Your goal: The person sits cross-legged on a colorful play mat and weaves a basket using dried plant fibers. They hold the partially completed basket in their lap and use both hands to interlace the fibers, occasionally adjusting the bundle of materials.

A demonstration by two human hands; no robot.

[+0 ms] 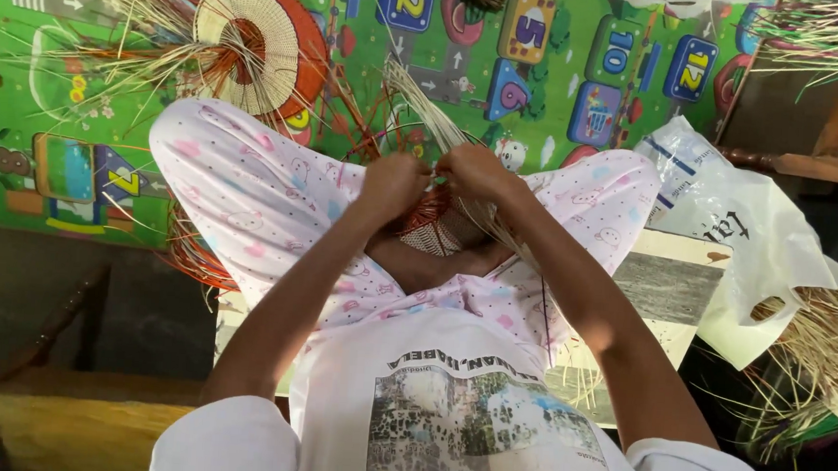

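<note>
White shirt cloth with a printed picture fills the near edge, and past it both forearms reach out to a small woven piece of pale and orange-brown strands lying in the lap between knees in pink-patterned cloth. Her left hand is curled tight, pinching the weave, while her right hand is closed around a bundle of pale straw strands fanning up toward the green play mat. To weave well here, I would judge, the left pinch must sit right against the last stitch while the right draws each strand snug and even, without kinking the dry straw; a finished round woven disc lies on the mat beyond her knee.
</note>
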